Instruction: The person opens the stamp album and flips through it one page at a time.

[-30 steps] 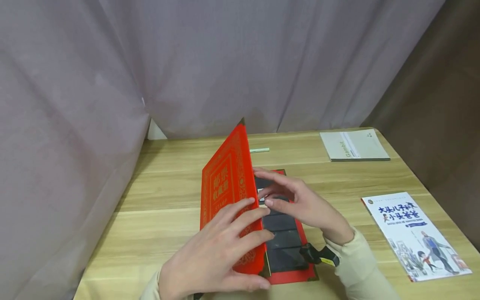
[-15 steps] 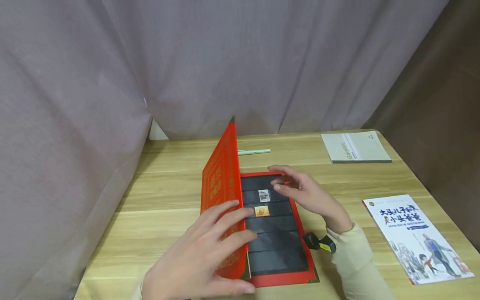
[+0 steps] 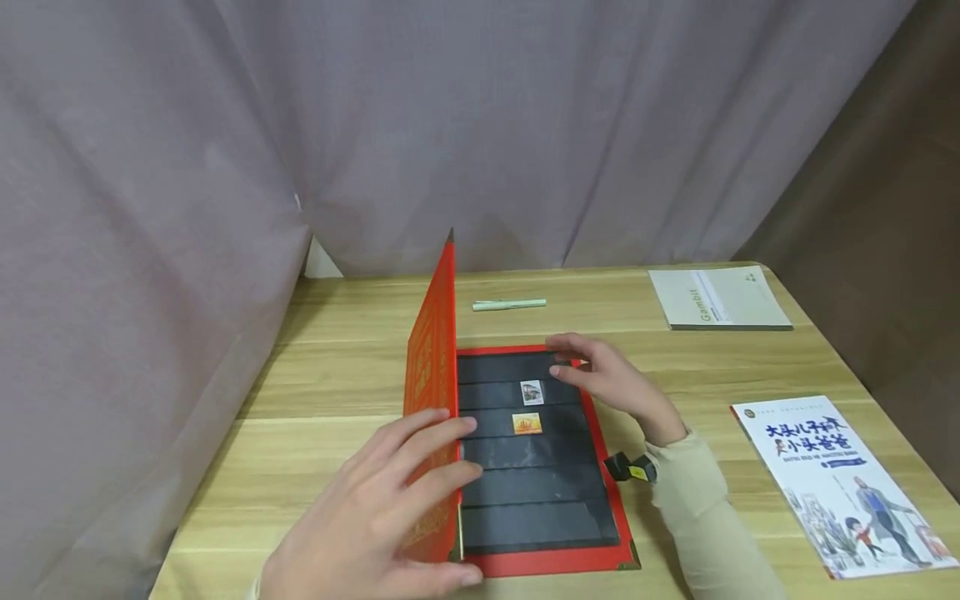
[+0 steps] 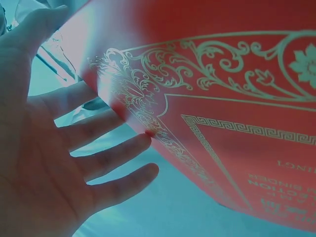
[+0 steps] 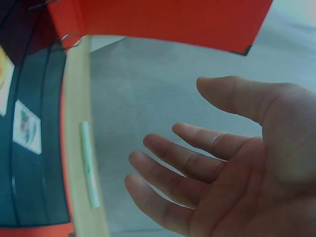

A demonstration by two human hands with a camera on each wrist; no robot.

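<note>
A red stamp album [image 3: 555, 565] lies on the table with its front cover [image 3: 431, 358] standing nearly upright. On its black page [image 3: 536, 527] are two stamps, a grey one [image 3: 532, 392] and a yellow-orange one [image 3: 527, 423]. My left hand [image 3: 375, 483] is at the cover's free edge, its fingers extended and spread against the outer side. The left wrist view shows those fingers [image 4: 116, 158] straight by the gold-patterned cover [image 4: 222, 123]. Near the page's top right corner is my right hand [image 3: 611, 379], fingers relaxed and holding nothing.
Behind the album lies a pale green pen [image 3: 509, 305]. A grey-white book marked Gambit [image 3: 723, 297] sits at the back right, and a white picture book [image 3: 840, 483] at the front right. A grey curtain [image 3: 450, 125] hangs behind the wooden table [image 3: 330, 375].
The cover has swung left and wider from the page, with my left hand moving along with it. My right hand has drawn back from the cover's edge toward the right, uncovering the two stamps.
</note>
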